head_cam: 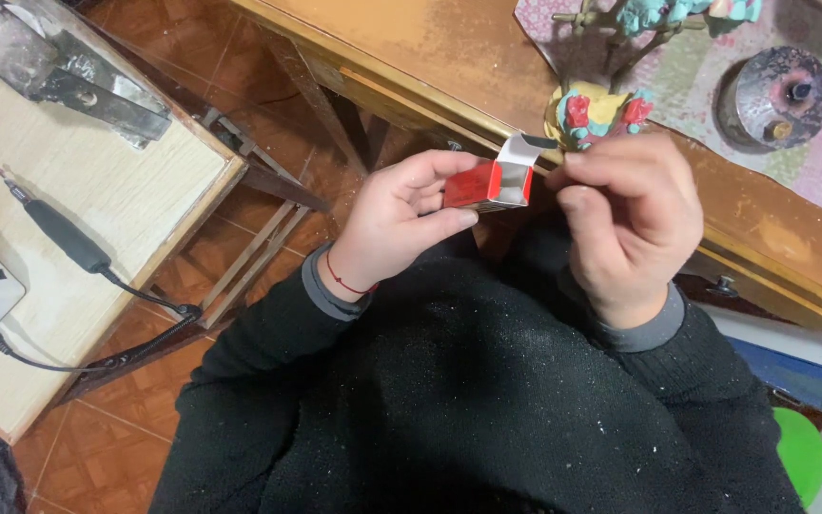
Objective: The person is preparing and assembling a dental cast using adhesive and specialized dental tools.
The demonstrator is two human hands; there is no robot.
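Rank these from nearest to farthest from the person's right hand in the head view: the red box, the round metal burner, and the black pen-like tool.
From the right hand:
1. Red box, right beside its fingertips, held by the left hand.
2. Round metal burner, up on the desk.
3. Black pen-like tool, far across on the pale side table.

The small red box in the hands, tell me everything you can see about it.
The small red box looks like thin cardboard, red outside and white inside. Its end flap is open and stands up at the right end, showing the pale inner side. The box lies roughly level, held above the lap in front of the wooden desk edge. The left hand grips its left part between thumb and fingers; the right hand is at the open end, its fingertips by the flap. Whatever is inside is hidden.
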